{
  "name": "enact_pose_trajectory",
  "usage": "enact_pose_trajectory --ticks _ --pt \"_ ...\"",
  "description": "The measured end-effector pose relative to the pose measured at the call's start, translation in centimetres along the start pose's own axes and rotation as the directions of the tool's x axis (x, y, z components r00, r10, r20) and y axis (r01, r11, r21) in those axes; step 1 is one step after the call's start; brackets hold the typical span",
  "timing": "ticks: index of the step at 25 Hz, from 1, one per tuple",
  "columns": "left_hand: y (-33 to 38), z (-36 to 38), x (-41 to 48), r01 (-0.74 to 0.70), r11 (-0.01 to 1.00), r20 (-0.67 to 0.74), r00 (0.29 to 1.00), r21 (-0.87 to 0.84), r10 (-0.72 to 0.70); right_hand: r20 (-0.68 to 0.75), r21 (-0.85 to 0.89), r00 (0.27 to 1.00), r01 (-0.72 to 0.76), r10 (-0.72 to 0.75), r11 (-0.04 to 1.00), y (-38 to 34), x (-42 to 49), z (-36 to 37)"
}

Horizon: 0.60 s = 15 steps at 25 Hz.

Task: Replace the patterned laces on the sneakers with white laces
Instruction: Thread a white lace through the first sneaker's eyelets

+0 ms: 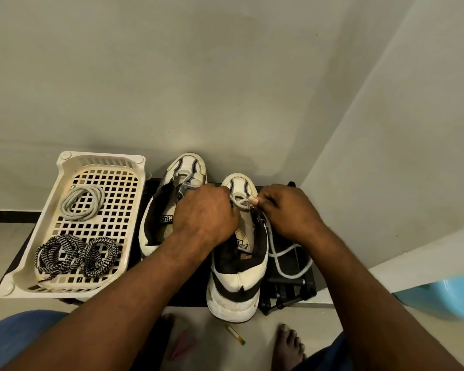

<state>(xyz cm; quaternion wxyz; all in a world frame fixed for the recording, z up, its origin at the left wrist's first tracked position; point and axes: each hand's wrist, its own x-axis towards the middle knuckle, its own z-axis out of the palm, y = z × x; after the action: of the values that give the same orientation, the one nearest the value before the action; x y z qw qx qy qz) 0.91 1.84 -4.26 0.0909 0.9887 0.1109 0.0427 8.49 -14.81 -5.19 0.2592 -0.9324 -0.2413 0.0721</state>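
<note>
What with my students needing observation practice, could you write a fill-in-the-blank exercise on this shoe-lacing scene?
1. ____ coiled patterned laces lie in the basket.
2. The left hand and the right hand hold a white lace at the ____ end of the nearer sneaker.
3. The slack of that lace trails off this sneaker's ____ side.

Missing words: Two; toe; right.

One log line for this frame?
step: lacing; right hand pinches white lace at near sneaker toe eyelets; left hand on same sneaker, grip hidden; other sneaker unlaced; patterned laces in basket
</note>
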Motion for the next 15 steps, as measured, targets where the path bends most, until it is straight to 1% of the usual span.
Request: enact_pose_trajectory --ticks 1,2,3,5,7,8,10,11,12,13,15 --pt "0.0 0.0 -0.1 -0.019 1.000 -0.006 1.000 0.002 0.019 -0.012 0.057 1.000 -0.025 0.026 0.998 -0.2 0.0 -0.1" --pt "0.0 0.0 -0.1 -0.036 0.999 -0.022 0.999 0.001 0.036 0.000 0.171 0.997 -0.077 0.078 0.982 -0.4 0.0 -0.3" --pt "0.1 -0.1 -0.1 -0.054 0.999 -0.048 0.997 -0.006 0.054 0.022 0.315 0.990 -0.139 0.139 0.939 -0.7 -0.1 -0.4" --pt "0.6 -0.4 0.0 -0.089 0.995 -0.105 0.991 -0.034 0.086 0.022 0.545 0.963 -0.237 0.269 0.804 -0.9 -0.2 -0.5" --pt "1.0 -0.5 0.3 -0.100 0.991 -0.151 0.985 -0.084 0.086 -0.036 0.663 0.931 -0.250 0.364 0.706 -0.7 0.0 -0.8" --pt "1.0 -0.5 0.5 -0.095 0.991 -0.159 0.984 -0.097 0.078 -0.065 0.673 0.919 -0.248 0.389 0.697 -0.7 0.1 -0.9" --pt "0.8 -0.1 1.0 -0.072 0.993 -0.150 0.987 -0.097 0.056 -0.094 0.616 0.914 -0.258 0.394 0.745 -0.7 0.2 -0.6" --pt "0.7 0.1 1.1 -0.056 0.994 -0.137 0.990 -0.097 0.043 -0.080 0.611 0.920 -0.259 0.384 0.748 -0.8 0.1 -0.4" --pt "0.6 0.3 1.2 -0.042 0.995 -0.125 0.992 -0.095 0.030 -0.055 0.647 0.929 -0.246 0.366 0.722 -1.0 0.1 -0.3" --pt "0.5 0.5 1.3 -0.035 0.995 -0.119 0.993 -0.091 0.024 -0.033 0.712 0.939 -0.218 0.342 0.667 -1.2 0.0 -0.3" --pt "0.5 0.6 1.3 -0.035 0.996 -0.119 0.993 -0.081 0.025 -0.007 0.841 0.958 -0.148 0.285 0.520 -1.6 -0.1 -0.5"
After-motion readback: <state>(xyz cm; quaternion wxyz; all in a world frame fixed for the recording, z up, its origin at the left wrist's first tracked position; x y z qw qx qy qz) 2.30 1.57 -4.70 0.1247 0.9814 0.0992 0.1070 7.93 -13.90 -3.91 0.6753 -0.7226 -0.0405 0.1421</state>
